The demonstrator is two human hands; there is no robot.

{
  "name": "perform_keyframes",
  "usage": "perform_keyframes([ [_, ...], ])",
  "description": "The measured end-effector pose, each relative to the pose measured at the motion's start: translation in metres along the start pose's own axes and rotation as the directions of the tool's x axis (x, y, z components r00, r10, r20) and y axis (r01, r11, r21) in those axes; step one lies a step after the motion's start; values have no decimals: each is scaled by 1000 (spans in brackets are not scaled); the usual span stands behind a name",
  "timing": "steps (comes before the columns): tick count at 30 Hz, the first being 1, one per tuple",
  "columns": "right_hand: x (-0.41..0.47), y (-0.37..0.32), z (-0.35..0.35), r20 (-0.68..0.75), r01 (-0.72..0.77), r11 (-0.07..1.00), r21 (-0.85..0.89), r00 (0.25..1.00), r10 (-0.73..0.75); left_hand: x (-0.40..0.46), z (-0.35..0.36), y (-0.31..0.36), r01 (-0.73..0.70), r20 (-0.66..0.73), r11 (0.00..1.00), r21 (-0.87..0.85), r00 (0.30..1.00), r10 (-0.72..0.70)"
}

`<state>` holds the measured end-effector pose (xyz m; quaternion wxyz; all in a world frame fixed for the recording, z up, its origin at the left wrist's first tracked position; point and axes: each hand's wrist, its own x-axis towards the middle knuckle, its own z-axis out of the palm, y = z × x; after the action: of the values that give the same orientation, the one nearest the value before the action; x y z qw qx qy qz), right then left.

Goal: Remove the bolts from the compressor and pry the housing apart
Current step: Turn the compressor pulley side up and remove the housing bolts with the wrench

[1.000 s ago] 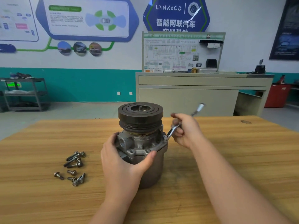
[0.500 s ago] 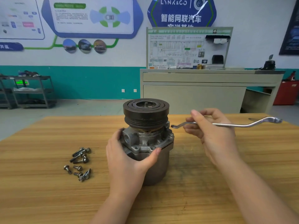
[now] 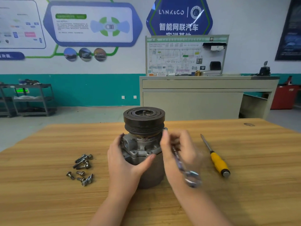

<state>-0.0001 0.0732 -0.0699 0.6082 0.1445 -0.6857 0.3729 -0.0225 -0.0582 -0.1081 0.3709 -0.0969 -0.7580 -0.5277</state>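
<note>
The compressor [image 3: 144,124] stands upright in the middle of the wooden table [image 3: 48,201], its dark grooved pulley on top and its grey housing below. My left hand [image 3: 125,162] grips the housing from the front left, thumb across the flange. My right hand [image 3: 177,149] is at the housing's right side and holds a silver wrench [image 3: 187,172], blurred with motion; the wrench's free end points down toward me. Several removed bolts [image 3: 82,168] lie loose on the table to the left.
A yellow-handled screwdriver [image 3: 215,158] lies on the table to the right of my right hand. Beyond the table stand a beige training bench [image 3: 203,95], a metal shelf cart [image 3: 31,98] at the left and a red bin [image 3: 285,97] at the far right.
My right hand swung the wrench off the flange bolt, out to the right, then brought it back against the housing's right side with the handle now pointing down. My left hand has stayed on the housing.
</note>
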Motion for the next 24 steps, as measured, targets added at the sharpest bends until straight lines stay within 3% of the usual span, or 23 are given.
perform_keyframes([
  [2, 1, -1, -1, -114, -266, 930, 254, 947, 302, 0, -2, -3, -3, -5, 998, -61, 1000, 3],
  [4, 11, 8, -2, -24, -470, 695, 544, 819, 573, 1, -3, -4, -1, -22, 993, -115, 1000, -1],
  [5, 19, 18, -3, 51, -539, 592, 600, 764, 644, 2, -2, -5, -3, -34, 992, -123, 999, -1],
  [7, 37, 40, 1, 212, -648, 404, 645, 660, 721, 2, 0, -7, -3, -61, 991, -134, 998, -5],
  [9, 54, 59, 8, 421, -770, 170, 615, 504, 754, 3, 2, -9, -11, -77, 991, -137, 997, 0],
  [11, 63, 72, 17, 624, -861, -39, 507, 335, 706, 5, 2, -10, -10, -77, 990, -138, 997, -1],
  [13, 63, 80, 23, 750, -903, -160, 399, 220, 623, 7, 2, -13, -4, -69, 990, -143, 998, -6],
  [15, 62, 83, 26, 797, -891, -244, 383, 185, 574, 9, 1, -14, 11, -60, 988, -154, 998, -20],
  [18, 64, 88, 13, 749, -731, -381, 566, 263, 608, 11, 1, -15, 11, -44, 988, -157, 999, -18],
  [20, 65, 92, -4, 731, -728, -325, 604, 345, 589, 11, 0, -15, 6, -38, 987, -160, 999, -12],
  [22, 57, 89, -19, 750, -881, 4, 473, 405, 523, 11, 0, -16, 6, -33, 986, -168, 999, -12],
  [24, 43, 82, -23, 771, -894, 333, 300, 432, 467, 13, -1, -17, 8, -29, 983, -183, 999, -14],
])
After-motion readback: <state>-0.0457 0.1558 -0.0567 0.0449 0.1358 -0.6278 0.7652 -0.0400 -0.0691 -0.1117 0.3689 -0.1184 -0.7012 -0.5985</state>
